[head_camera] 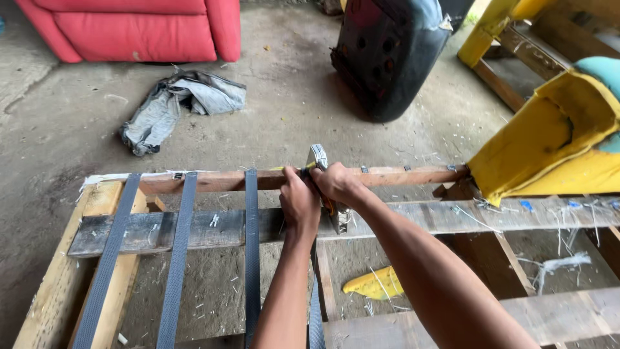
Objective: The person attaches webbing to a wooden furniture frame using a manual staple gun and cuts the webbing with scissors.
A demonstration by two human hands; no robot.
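Webbing strap lengthwise toward far rail

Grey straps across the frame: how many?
4. Three run side by side left of the hands: strap one, strap two, strap three. A fourth strap runs under the left hand, mostly hidden by the arm. More could lie out of frame.

Both hands met at the top rail of a bare wooden frame. The left hand pinched a grey webbing strap against it, while the right hand gripped what looked like a staple gun. Three other straps lay stretched alongside.
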